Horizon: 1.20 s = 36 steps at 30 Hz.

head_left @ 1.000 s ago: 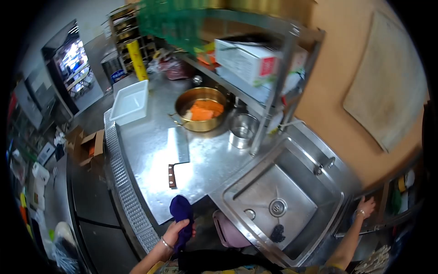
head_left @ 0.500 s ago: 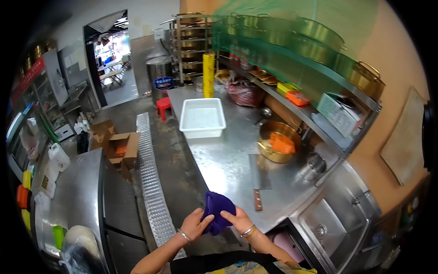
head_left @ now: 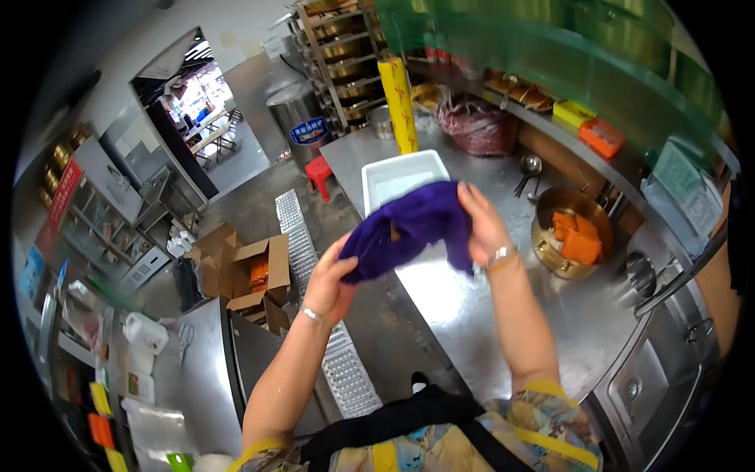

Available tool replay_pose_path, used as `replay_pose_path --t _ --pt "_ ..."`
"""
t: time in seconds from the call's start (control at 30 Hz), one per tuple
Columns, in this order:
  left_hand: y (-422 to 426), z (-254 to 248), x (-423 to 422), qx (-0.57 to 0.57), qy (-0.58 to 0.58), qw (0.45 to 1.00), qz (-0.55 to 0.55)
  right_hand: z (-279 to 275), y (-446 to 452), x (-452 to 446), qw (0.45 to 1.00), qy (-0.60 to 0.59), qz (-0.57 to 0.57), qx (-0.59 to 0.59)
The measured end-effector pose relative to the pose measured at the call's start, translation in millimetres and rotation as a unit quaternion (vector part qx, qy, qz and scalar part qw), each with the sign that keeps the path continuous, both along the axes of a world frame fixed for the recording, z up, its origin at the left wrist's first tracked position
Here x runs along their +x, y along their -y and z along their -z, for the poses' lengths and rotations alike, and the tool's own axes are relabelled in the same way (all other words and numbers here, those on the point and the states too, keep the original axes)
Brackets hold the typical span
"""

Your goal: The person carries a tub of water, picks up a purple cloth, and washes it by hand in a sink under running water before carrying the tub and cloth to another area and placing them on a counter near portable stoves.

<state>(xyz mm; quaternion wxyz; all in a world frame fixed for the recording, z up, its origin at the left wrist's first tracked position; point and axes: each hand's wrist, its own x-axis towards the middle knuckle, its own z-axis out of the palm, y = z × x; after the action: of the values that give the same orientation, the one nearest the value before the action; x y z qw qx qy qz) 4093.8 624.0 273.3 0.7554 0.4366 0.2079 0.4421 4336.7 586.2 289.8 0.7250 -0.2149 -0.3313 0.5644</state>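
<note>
A purple cloth (head_left: 413, 220) is stretched between my two hands in front of me, over the left edge of the steel counter (head_left: 452, 315). My left hand (head_left: 329, 287) pinches its lower left end, thumb on top. At the other end my right hand (head_left: 485, 228) grips the cloth, and a loose part hangs down beside the fingers. Beyond the cloth stands a white plastic tub (head_left: 405, 175), its near part covered by the fabric. The cleaver seen earlier on the counter is hidden now, apparently behind my right arm.
Right of my hands, a brass pot (head_left: 562, 266) holds an orange packet. A sink (head_left: 637, 385) lies at lower right. A yellow roll (head_left: 399, 106) stands upright behind the tub. On the left are an open cardboard box (head_left: 271, 263), a floor grate (head_left: 346, 374) and a second steel counter (head_left: 204, 354).
Both hands have risen and moved forward, spreading apart. The bunched purple cloth is now opened out wide between them. My view has tilted and shifted.
</note>
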Motion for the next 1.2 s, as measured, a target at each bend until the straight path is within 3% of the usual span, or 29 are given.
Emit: replay_pose_path --t 0.17,0.3,0.4,0.47,0.53,0.57,0.6,0.7,0.8,0.87,0.9,0.93,0.97,1.0,1.03,1.1,1.13,1.17,1.2 --pt "-93 12 4 -0.056 -0.025 0.998 0.012 -12 -119 27 0.999 0.033 0.035 -0.021" --pt "-136 52 -32 -0.164 -0.098 0.982 0.001 30 -186 41 0.956 0.233 0.087 -0.157" --pt "-180 100 -63 -0.246 -0.117 0.962 -0.005 80 -214 52 0.874 0.420 0.150 -0.194" --pt "-213 122 -78 -0.278 -0.104 0.955 0.008 102 -205 42 0.758 0.550 0.303 -0.176" --pt "-253 138 -87 -0.292 -0.084 0.952 0.029 119 -192 16 0.650 0.607 0.427 -0.162" --pt "-272 141 -88 -0.298 -0.084 0.950 0.035 130 -184 -3 0.551 0.657 0.491 -0.156" --pt "-294 142 -87 -0.302 -0.086 0.948 0.056 139 -177 -24 0.514 0.673 0.491 -0.206" --pt "-362 136 -73 -0.280 -0.121 0.946 0.110 186 -163 -81 0.475 0.720 0.430 -0.268" --pt "-430 133 -42 -0.186 -0.174 0.958 0.135 181 -159 -102 0.500 0.693 0.463 -0.235" --pt "-463 127 -8 -0.078 -0.236 0.958 0.147 190 -154 -97 0.495 0.508 0.588 -0.389" --pt "-481 132 13 -0.018 -0.267 0.952 0.147 199 -150 -89 0.528 0.411 0.595 -0.445" --pt "-502 148 40 0.145 -0.278 0.938 0.147 205 -148 -79 0.557 0.310 0.593 -0.492" --pt "-520 159 65 0.302 -0.283 0.900 0.138 206 -152 -70 0.664 0.078 0.564 -0.484" --pt "-526 142 91 0.394 -0.314 0.854 0.133 210 -163 -67 0.662 0.085 0.565 -0.485" --pt "-544 166 122 0.504 -0.307 0.799 0.114 215 -175 -66 0.659 0.092 0.562 -0.492" --pt "-550 173 168 0.527 -0.338 0.763 0.159 222 -198 -67 0.629 0.111 0.590 -0.495" --pt "-555 180 190 0.510 -0.353 0.746 0.242 225 -206 -65 0.602 0.124 0.620 -0.488" --pt "-553 191 206 0.501 -0.329 0.754 0.268 227 -206 -63 0.600 0.121 0.624 -0.485" --pt "-548 167 206 0.497 -0.369 0.728 0.295 230 -202 -63 0.601 0.115 0.626 -0.484"
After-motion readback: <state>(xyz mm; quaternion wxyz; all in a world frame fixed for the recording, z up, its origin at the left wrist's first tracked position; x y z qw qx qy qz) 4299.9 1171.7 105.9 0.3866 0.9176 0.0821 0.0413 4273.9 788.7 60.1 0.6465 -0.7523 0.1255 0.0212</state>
